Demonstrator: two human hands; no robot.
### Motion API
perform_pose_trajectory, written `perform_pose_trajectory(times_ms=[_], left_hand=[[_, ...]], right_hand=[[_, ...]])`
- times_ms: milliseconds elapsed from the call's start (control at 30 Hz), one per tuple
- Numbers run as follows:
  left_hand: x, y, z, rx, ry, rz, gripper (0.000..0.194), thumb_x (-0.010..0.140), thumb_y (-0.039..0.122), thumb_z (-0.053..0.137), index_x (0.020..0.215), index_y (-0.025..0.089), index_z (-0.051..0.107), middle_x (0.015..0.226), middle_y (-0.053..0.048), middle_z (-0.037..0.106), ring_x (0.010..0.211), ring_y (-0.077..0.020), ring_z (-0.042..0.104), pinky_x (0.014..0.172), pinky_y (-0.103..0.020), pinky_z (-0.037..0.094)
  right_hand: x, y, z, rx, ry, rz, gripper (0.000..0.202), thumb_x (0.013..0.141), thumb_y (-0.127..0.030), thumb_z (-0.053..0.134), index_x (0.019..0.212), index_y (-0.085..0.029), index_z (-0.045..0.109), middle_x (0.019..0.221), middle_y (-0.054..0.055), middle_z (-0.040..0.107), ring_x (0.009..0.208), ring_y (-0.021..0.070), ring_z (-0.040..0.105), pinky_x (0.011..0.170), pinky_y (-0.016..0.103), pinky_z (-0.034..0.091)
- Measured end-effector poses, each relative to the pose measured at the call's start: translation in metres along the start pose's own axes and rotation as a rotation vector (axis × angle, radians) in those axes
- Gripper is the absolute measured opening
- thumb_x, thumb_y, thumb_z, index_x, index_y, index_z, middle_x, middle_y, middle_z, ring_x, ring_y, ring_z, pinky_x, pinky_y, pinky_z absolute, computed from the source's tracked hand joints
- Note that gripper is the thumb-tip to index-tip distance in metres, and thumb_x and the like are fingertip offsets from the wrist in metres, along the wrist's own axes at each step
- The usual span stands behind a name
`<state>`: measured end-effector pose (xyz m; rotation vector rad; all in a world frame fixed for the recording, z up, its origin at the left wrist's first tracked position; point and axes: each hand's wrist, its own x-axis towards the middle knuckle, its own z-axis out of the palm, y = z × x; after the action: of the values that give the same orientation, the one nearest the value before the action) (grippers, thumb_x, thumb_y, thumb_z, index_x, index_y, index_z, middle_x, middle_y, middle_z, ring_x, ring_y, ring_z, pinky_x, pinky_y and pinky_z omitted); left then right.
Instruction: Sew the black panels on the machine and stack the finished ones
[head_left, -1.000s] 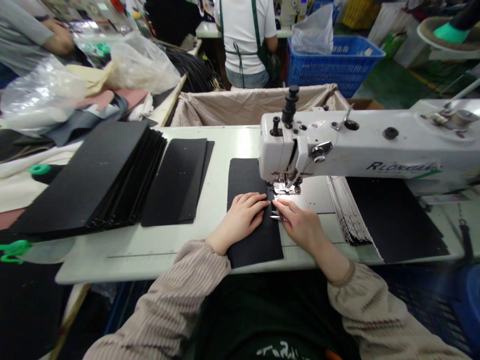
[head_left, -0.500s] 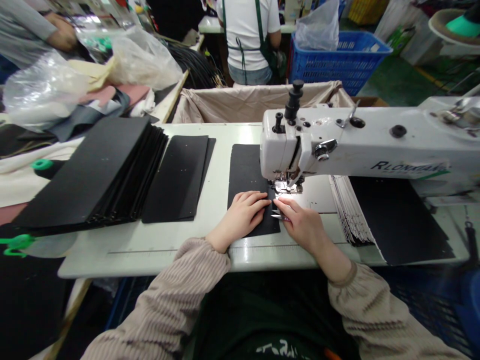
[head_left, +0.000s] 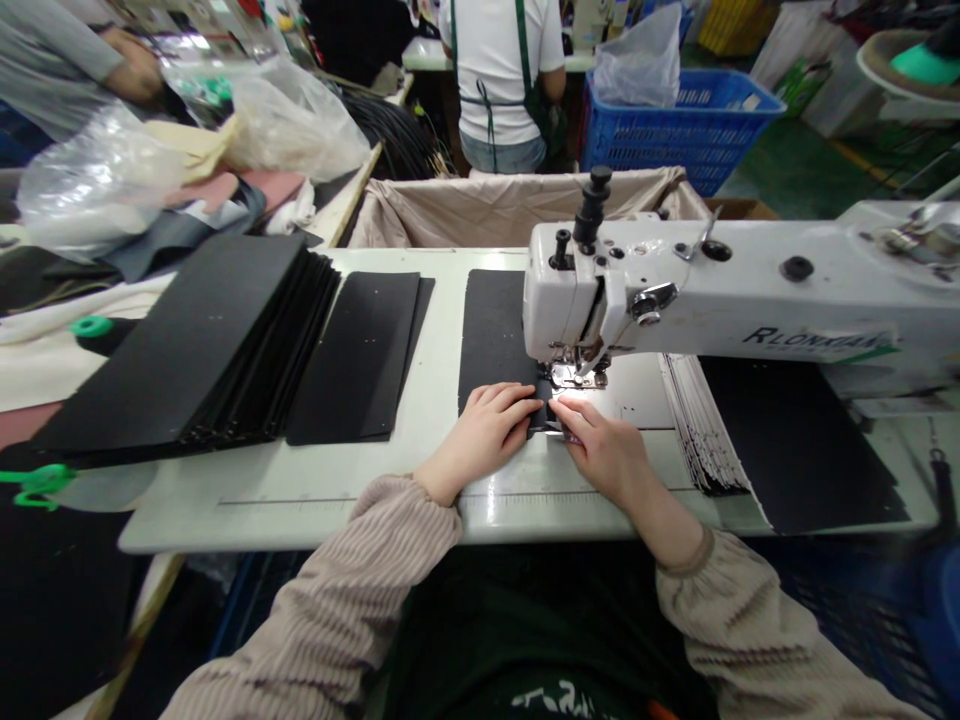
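A black panel (head_left: 493, 330) lies on the pale table, its right edge under the head of the white sewing machine (head_left: 720, 290). My left hand (head_left: 491, 432) rests flat on the panel's near end, fingers stretched toward the presser foot (head_left: 576, 376). Close by on the right, my right hand (head_left: 606, 445) is closed round small scissors (head_left: 556, 428), whose blades point left. Its fingertips are at the panel's right edge, just in front of the foot. The handles are mostly hidden in the palm.
On the left stand a thick stack of black panels (head_left: 180, 340) and a smaller pile (head_left: 360, 355). More panels (head_left: 802, 440) lie right, under the machine arm. Behind the table are a cloth-lined bin (head_left: 450, 210), a blue crate (head_left: 675, 125) and a person in white (head_left: 506, 80).
The black panel has slid away from me under the machine head, so less of it shows on the near side. Both hands stay nearly in place.
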<state>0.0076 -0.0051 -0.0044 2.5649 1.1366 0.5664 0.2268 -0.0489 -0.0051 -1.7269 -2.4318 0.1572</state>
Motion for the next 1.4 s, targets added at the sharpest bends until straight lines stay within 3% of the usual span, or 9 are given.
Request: perform_pose_trajectory(times_ms=[367,733,1267,1400], left_hand=[[0.002,-0.003,0.002,0.023,0.029,-0.040,0.035,0.096,0.021,0.050,0.130,0.023,0.057,0.141,-0.006,0.054,0.131,-0.0243,0.047,0.110,-0.044,0.038],[0.006,-0.008,0.009,0.064,-0.021,-0.077,0.048,0.101,0.030,0.040,0.148,0.021,0.039,0.156,-0.006,0.036,0.145,-0.0227,0.031,0.121,-0.045,0.025],[0.007,-0.008,0.009,0.074,-0.033,-0.084,0.051,0.099,0.030,0.042,0.149,0.020,0.036,0.158,-0.007,0.033,0.147,-0.0226,0.027,0.122,-0.045,0.022],[0.007,-0.007,0.010,0.069,0.003,-0.104,0.057,0.097,0.030,0.045,0.151,0.019,0.031,0.159,-0.007,0.030,0.150,-0.0250,0.019,0.123,-0.048,0.018]], right_hand=[[0.000,0.002,0.002,0.031,0.029,-0.011,0.051,0.093,-0.023,0.045,0.143,-0.027,0.049,0.145,0.004,0.053,0.097,0.0206,0.067,0.074,0.031,0.054],[0.000,0.003,0.006,0.061,0.064,-0.017,0.050,0.091,-0.021,0.048,0.141,-0.027,0.051,0.143,0.004,0.055,0.095,0.0199,0.068,0.072,0.030,0.054],[0.000,0.003,0.003,0.082,0.054,-0.011,0.048,0.093,-0.021,0.046,0.139,-0.028,0.051,0.143,0.001,0.054,0.098,0.0199,0.067,0.073,0.031,0.052],[0.000,0.002,0.002,0.094,0.051,-0.004,0.047,0.093,-0.022,0.046,0.139,-0.028,0.052,0.143,0.001,0.054,0.101,0.0203,0.066,0.075,0.031,0.052]])
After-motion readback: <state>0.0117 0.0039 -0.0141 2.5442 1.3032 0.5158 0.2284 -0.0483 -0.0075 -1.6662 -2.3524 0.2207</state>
